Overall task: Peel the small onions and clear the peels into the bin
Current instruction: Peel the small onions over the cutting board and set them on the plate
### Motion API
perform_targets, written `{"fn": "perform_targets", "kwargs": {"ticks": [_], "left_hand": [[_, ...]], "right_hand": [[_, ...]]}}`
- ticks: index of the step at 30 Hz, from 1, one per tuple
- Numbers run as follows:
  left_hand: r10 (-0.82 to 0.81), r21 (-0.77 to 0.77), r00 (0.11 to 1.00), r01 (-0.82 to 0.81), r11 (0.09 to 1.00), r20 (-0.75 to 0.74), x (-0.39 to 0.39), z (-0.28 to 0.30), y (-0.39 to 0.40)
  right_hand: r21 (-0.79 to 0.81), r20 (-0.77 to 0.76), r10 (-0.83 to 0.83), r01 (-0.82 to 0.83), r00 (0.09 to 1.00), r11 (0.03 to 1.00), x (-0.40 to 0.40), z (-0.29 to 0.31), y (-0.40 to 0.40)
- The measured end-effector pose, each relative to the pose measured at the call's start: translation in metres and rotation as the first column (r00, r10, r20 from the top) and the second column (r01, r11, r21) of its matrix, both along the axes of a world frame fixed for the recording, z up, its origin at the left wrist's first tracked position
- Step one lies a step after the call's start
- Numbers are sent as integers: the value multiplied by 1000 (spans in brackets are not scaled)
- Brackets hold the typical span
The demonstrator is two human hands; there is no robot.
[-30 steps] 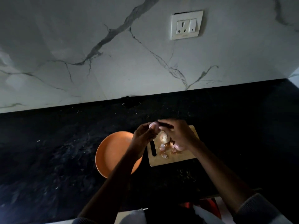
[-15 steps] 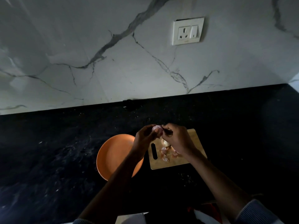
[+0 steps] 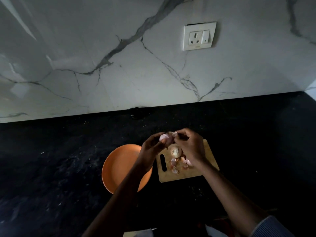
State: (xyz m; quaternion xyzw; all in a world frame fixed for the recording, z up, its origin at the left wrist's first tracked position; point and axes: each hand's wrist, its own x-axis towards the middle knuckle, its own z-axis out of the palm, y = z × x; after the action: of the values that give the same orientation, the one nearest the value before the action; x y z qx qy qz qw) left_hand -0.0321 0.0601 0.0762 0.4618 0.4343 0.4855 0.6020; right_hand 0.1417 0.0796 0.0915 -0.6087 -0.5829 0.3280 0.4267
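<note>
Dark black counter [image 3: 51,168], white marble wall [image 3: 85,57] behind. Orange plate [image 3: 119,166] on the counter at left of centre, nothing visible on it; the left forearm crosses over its right part. Left hand [image 3: 152,147] raised above the counter, fingers curled around a small pale-pink onion [image 3: 165,138], gripping it. Right hand [image 3: 189,147] meets it from the right, fingertips pinching a flap of skin [image 3: 174,133] at the top of that onion; the two hands touch around it. Below the hands a wooden cutting board [image 3: 201,173] lies just right of the plate, dark handle slot [image 3: 163,162] on its left side. Another onion [image 3: 176,151] sits on the board, beside the right hand, cut end facing up. Loose peels [image 3: 175,165] scattered on the board under and left of the right wrist. On the wall up right, a socket with switch [image 3: 199,36]. Right sleeve [image 3: 271,226], ribbed grey, at the bottom right corner. Something white and reddish at the bottom edge, too dark to tell.
</note>
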Motion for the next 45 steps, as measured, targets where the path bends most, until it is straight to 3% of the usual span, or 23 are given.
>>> {"fn": "perform_targets", "kwargs": {"ticks": [4,6,8,11,14,17,20,22,26,34,39,45], "left_hand": [[-89,-17,994,90,996,58,-3,5,-4],[-62,-104,992,74,992,112,-6,6,-8],[-15,-198,991,41,979,136,-10,-3,-9],[11,-250,996,11,968,89,-7,-18,-10],[15,-264,1000,-12,964,12,-2,-32,-13],[44,-288,998,-52,956,-36,1,-36,-17],[47,-234,996,-63,970,-72,0,-29,-20],[32,-168,996,-46,985,-87,-1,-27,-18],[-14,-116,994,2,993,-105,-3,-22,-10],[28,-110,982,-49,993,-186,-7,-15,-1],[-7,-65,977,-7,998,-214,-3,-12,-3],[-11,-172,1000,10,985,-5,2,-9,-5]], "right_hand": [[-120,-123,-115,100,986,988,10,-3,4],[-174,-27,-101,95,995,980,22,-5,6],[-242,111,29,-1,993,970,31,-12,5],[-292,342,260,-160,903,943,35,-31,-3],[-237,398,390,-318,831,918,33,-48,-11],[-217,412,379,-315,829,924,30,-48,-14],[-158,272,305,-270,913,950,28,-33,-12],[-123,180,353,-335,918,934,25,-18,-9],[-41,255,467,-474,846,880,20,-6,-4],[43,340,442,-484,830,874,16,-2,-3],[13,304,316,-335,899,942,8,-7,-4],[-86,-28,147,-148,989,985,10,-2,-1]]}}
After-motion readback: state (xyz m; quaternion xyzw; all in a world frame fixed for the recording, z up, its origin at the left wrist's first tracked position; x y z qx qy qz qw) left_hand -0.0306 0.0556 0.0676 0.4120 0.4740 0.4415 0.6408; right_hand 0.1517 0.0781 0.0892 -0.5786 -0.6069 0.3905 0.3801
